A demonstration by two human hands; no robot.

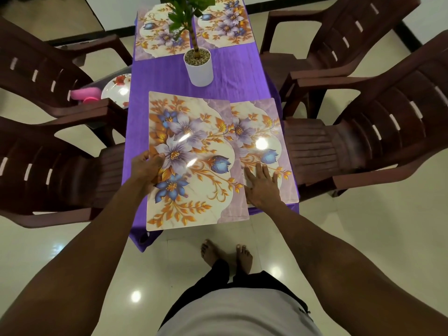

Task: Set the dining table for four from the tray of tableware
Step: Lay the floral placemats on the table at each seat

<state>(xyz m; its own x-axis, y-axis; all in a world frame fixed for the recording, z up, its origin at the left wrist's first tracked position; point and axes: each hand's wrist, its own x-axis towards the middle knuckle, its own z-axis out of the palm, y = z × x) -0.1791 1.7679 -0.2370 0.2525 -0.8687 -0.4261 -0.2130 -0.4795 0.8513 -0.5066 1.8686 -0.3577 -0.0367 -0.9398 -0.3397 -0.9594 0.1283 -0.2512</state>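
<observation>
Two floral placemats lie at the near end of the purple table (pixel 232 69). My left hand (pixel 145 167) grips the left edge of the near left placemat (pixel 194 166), which overlaps the near right placemat (pixel 264 132) and sticks out past the table's front edge. My right hand (pixel 263 185) lies flat with spread fingers on the near right placemat. At the far end lie the far left placemat (pixel 157 32) and the far right placemat (pixel 225 23). A tray on the left chair holds a flowered plate (pixel 118 89) and a pink cup (pixel 86 94).
A white pot with a green plant (pixel 198 66) stands in the table's middle. Brown plastic chairs (pixel 378 122) flank both long sides. My bare feet (pixel 225 254) stand on the glossy tiled floor just before the table's near end.
</observation>
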